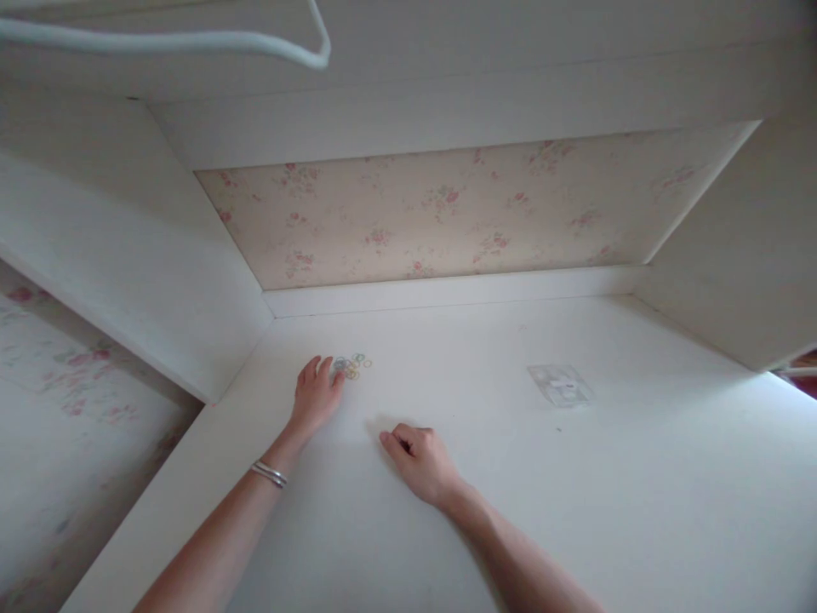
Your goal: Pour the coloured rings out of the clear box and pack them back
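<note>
Small thin rings (355, 364) that look like rubber bands, in yellow, green and grey, lie in a loose pile on the white desk surface. At the left edge of this pile is my left hand (317, 394), palm down with its fingers apart. Its thumb reaches to the rings, though I cannot tell if it presses on one. My right hand (421, 461) rests on the desk to the right and nearer to me, curled into a loose fist. Nothing shows in the gap between its thumb and fingers; its palm is hidden.
A clear plastic bag (562, 386) lies flat on the desk (638, 511) to the right. White side panels (134, 230) and a back ledge (447, 292) enclose the surface. Overhead at the upper left is a white bent rod (191, 42). Floral wallpaper (434, 213) covers the back.
</note>
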Action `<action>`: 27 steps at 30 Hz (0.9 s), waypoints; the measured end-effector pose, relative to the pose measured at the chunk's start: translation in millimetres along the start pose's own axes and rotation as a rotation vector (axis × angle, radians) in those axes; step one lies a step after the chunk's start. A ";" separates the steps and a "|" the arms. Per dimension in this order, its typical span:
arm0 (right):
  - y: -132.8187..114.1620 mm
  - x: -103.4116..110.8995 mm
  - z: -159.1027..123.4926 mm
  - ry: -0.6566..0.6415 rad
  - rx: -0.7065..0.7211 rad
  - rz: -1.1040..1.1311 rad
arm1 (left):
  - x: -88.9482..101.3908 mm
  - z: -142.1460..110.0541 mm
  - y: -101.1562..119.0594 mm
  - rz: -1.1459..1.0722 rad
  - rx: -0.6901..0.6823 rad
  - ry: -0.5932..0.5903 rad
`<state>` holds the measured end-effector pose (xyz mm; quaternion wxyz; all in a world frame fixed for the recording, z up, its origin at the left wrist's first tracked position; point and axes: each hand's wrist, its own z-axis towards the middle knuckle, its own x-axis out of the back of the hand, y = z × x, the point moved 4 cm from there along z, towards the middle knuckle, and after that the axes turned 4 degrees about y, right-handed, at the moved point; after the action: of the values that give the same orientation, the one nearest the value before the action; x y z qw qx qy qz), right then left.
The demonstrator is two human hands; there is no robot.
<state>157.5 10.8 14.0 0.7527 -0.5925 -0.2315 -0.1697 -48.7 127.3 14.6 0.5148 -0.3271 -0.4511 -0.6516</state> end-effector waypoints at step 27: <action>-6.6 2.2 -5.3 -0.019 0.088 -0.122 | -22.5 8.8 61.5 -0.109 -0.294 -0.259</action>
<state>156.6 4.1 19.6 0.7641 -0.5452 -0.2816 -0.1993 16.1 140.1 13.4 0.3631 -0.4551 -0.4304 -0.6898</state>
